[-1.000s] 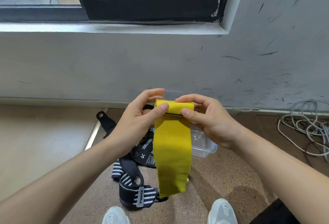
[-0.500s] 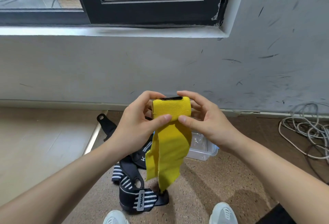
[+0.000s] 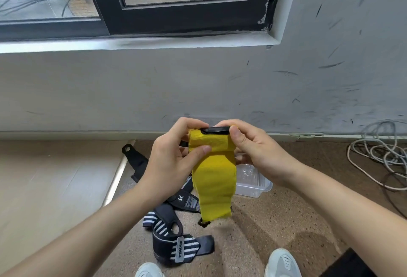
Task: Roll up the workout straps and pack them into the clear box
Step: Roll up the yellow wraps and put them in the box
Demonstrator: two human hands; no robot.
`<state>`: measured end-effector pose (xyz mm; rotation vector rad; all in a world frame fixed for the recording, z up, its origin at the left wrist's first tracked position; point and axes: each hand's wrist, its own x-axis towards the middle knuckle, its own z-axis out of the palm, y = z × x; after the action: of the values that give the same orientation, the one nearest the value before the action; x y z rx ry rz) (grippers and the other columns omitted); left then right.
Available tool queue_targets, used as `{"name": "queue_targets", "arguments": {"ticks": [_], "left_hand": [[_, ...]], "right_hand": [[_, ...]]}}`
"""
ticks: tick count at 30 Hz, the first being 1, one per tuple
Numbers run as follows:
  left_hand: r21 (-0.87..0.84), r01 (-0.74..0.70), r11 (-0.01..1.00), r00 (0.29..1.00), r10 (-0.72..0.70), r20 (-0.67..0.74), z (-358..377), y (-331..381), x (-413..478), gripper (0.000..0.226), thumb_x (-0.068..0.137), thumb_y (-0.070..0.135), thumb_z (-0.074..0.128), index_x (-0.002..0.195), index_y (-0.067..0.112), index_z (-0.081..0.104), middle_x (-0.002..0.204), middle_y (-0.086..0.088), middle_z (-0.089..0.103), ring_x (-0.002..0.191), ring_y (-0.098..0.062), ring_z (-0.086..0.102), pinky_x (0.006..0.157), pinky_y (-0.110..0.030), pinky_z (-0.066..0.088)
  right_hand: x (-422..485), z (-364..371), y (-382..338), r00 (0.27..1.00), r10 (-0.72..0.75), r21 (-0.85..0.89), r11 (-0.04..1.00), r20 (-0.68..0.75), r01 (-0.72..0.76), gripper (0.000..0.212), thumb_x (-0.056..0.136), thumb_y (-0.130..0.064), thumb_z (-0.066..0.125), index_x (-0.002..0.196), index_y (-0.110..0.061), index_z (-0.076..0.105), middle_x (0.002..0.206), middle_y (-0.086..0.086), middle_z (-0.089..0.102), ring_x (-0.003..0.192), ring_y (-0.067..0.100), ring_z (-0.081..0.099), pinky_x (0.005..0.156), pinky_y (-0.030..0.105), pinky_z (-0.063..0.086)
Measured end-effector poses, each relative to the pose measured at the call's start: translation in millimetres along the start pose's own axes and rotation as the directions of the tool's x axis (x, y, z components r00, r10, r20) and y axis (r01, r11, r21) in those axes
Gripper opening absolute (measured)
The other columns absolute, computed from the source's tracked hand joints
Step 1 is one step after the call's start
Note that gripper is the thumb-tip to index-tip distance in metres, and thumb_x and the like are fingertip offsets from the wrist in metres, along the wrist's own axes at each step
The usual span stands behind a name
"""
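A yellow strap (image 3: 212,179) hangs in front of me, its top end wound into a roll with a black patch showing on top. My left hand (image 3: 171,162) grips the roll's left side, thumb pressed on its front. My right hand (image 3: 257,151) holds the right side, thumb on the top edge. The loose tail hangs down to a small black loop at its end. Behind the strap, the clear box (image 3: 253,181) sits open on the floor, partly hidden. Black and white striped straps (image 3: 176,246) lie in a heap on the floor at lower left.
A grey wall with a black-framed window (image 3: 176,1) stands ahead. A tangle of white cable (image 3: 381,155) lies on the floor at right. My two shoes (image 3: 282,263) show at the bottom edge. A pale raised floor section (image 3: 55,188) is at left.
The roll at the top has grown thicker and the hanging tail has become shorter. Both hands have kept hold and shifted slightly lower in view.
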<state>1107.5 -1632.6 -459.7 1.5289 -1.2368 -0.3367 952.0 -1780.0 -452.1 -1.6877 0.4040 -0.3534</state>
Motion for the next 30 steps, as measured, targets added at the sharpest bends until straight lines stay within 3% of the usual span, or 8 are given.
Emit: {"name": "queue_targets", "arguments": {"ticks": [2, 5, 11, 14, 17, 21, 26, 30], "left_hand": [[-0.001, -0.014, 1.000, 1.000, 0.014, 0.000, 0, 1, 0, 0.033, 0.090, 0.015, 0.078, 0.112, 0.034, 0.062, 0.098, 0.001, 0.071, 0.091, -0.026, 0.070, 0.064, -0.034, 0.060], [0.007, -0.014, 1.000, 1.000, 0.014, 0.026, -1, 1, 2, 0.030, 0.087, 0.019, 0.078, 0.109, 0.032, 0.062, 0.102, -0.001, 0.072, 0.096, -0.029, 0.070, 0.071, -0.045, 0.062], [-0.023, 0.088, 0.996, 0.988, -0.084, 0.128, -6, 6, 5, 0.045, 0.082, 0.035, 0.080, 0.123, 0.036, 0.061, 0.121, 0.006, 0.068, 0.104, -0.028, 0.069, 0.083, -0.055, 0.059], [-0.073, 0.240, 0.968, 0.956, -0.223, 0.193, -8, 9, 6, 0.046, 0.080, 0.055, 0.073, 0.124, 0.044, 0.065, 0.118, 0.007, 0.073, 0.105, -0.021, 0.072, 0.093, -0.053, 0.058], [-0.088, 0.332, 0.939, 0.924, -0.304, 0.234, -9, 8, 9, 0.042, 0.083, 0.060, 0.068, 0.122, 0.044, 0.067, 0.115, 0.006, 0.076, 0.108, -0.015, 0.073, 0.098, -0.052, 0.057], [-0.124, 0.380, 0.916, 0.899, -0.335, 0.282, -8, 9, 9, 0.039, 0.085, 0.051, 0.072, 0.122, 0.039, 0.068, 0.111, 0.003, 0.077, 0.103, -0.017, 0.075, 0.093, -0.050, 0.061], [-0.142, 0.322, 0.936, 0.928, -0.282, 0.244, -10, 8, 7, 0.041, 0.087, 0.039, 0.079, 0.125, 0.035, 0.066, 0.111, 0.002, 0.076, 0.105, -0.019, 0.074, 0.094, -0.051, 0.059], [-0.119, 0.236, 0.964, 0.953, -0.207, 0.220, -9, 8, 6, 0.047, 0.085, 0.033, 0.081, 0.128, 0.040, 0.063, 0.117, 0.004, 0.074, 0.110, -0.019, 0.071, 0.093, -0.051, 0.059]], "right_hand": [[-1, -1, -1, 1.000, -0.008, 0.065, 0.998, 0.004, 0.008, 0.039, 0.094, -0.044, 0.050, 0.123, -0.022, 0.064, 0.075, -0.015, 0.065, 0.067, -0.002, 0.058, 0.072, 0.029, 0.045], [-3, -3, -2, 1.000, -0.022, 0.126, 0.992, 0.019, 0.020, 0.038, 0.093, -0.029, 0.055, 0.125, -0.010, 0.063, 0.072, -0.013, 0.068, 0.062, -0.001, 0.059, 0.069, 0.027, 0.048], [-2, -7, 0, 0.999, -0.044, 0.195, 0.980, -0.014, 0.046, 0.035, 0.089, -0.027, 0.064, 0.121, -0.014, 0.068, 0.104, 0.009, 0.075, 0.095, 0.024, 0.069, 0.089, 0.049, 0.053], [-2, -6, 1, 0.994, -0.105, 0.172, 0.979, -0.026, 0.108, 0.035, 0.088, -0.018, 0.066, 0.122, -0.008, 0.068, 0.109, 0.007, 0.076, 0.103, 0.019, 0.071, 0.088, 0.034, 0.057], [-4, -6, 0, 0.989, -0.144, 0.119, 0.982, -0.033, 0.147, 0.036, 0.087, -0.011, 0.067, 0.122, -0.004, 0.067, 0.109, 0.002, 0.076, 0.105, 0.012, 0.070, 0.088, 0.023, 0.054], [-5, -8, 1, 0.988, -0.151, 0.095, 0.984, -0.016, 0.152, 0.035, 0.086, -0.011, 0.072, 0.121, -0.010, 0.068, 0.113, 0.003, 0.075, 0.108, 0.016, 0.070, 0.090, 0.028, 0.056], [-4, -10, 0, 0.984, -0.179, 0.015, 0.984, 0.008, 0.179, 0.038, 0.085, -0.003, 0.074, 0.121, -0.017, 0.069, 0.124, 0.006, 0.070, 0.116, 0.024, 0.067, 0.097, 0.039, 0.056], [-3, -16, -5, 0.995, -0.086, 0.037, 0.996, 0.051, 0.085, 0.069, 0.084, -0.017, 0.079, 0.143, -0.039, 0.050, 0.140, -0.002, 0.058, 0.119, 0.022, 0.066, 0.094, 0.041, 0.058]]}}
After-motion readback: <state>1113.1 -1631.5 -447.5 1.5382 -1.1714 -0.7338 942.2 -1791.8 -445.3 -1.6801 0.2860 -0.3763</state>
